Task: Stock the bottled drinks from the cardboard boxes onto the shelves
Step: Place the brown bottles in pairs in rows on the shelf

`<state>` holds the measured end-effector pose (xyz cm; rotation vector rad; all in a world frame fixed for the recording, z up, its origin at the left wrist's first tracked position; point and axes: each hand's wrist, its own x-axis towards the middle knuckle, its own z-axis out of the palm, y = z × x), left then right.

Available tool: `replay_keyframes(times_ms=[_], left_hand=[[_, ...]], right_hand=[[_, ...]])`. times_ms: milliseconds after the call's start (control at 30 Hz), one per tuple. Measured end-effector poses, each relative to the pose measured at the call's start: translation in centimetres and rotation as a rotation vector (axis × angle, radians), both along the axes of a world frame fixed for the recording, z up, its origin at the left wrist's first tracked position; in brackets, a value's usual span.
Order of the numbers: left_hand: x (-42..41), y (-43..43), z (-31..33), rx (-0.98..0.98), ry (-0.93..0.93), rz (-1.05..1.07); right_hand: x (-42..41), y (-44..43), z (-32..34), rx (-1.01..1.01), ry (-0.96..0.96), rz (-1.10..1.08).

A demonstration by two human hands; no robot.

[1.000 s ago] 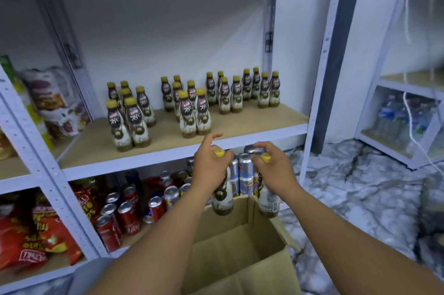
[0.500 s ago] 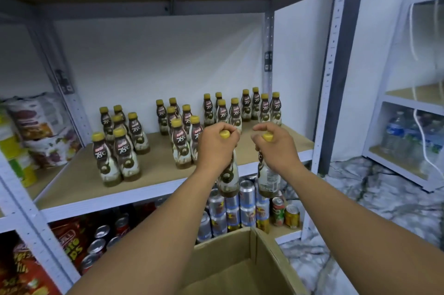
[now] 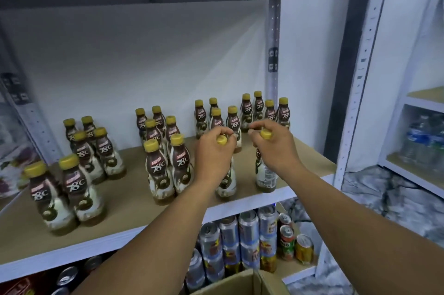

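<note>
My left hand (image 3: pixel 212 153) grips the yellow cap of a brown-and-white coffee bottle (image 3: pixel 225 184). My right hand (image 3: pixel 274 148) grips the cap of a second bottle (image 3: pixel 264 177). Both bottles stand upright near the front edge of the wooden shelf (image 3: pixel 134 213), right of centre. Several more bottles of the same kind stand in groups across the shelf (image 3: pixel 165 162). The open cardboard box (image 3: pixel 242 282) shows at the bottom edge, below my arms.
Stacked drink cans (image 3: pixel 249 239) fill the lower shelf under my hands. A grey upright post (image 3: pixel 353 92) bounds the shelf on the right. Water bottles (image 3: pixel 422 140) sit in a white rack at far right. Snack bags (image 3: pixel 9 165) lie at the left.
Both hands lifted the two bottles out of the box, up over the shelf edge, and now they stand on the shelf board. The view has moved closer to the shelf.
</note>
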<state>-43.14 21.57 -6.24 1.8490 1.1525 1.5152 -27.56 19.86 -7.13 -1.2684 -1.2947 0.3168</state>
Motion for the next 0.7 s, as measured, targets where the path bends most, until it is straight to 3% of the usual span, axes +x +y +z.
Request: replay_keyframes(times_ms=[467,700], left_hand=[[2.1,5.6,-1.5,0.071,-0.055,0.032],[1.3,4.9,-3.6,-0.035,-0.095,-0.046]], right_hand=[[1.3,5.9,-1.1,0.007,0.026,0.040],[1.8,3.9,-2.9,-0.015,-0.010,0.127]])
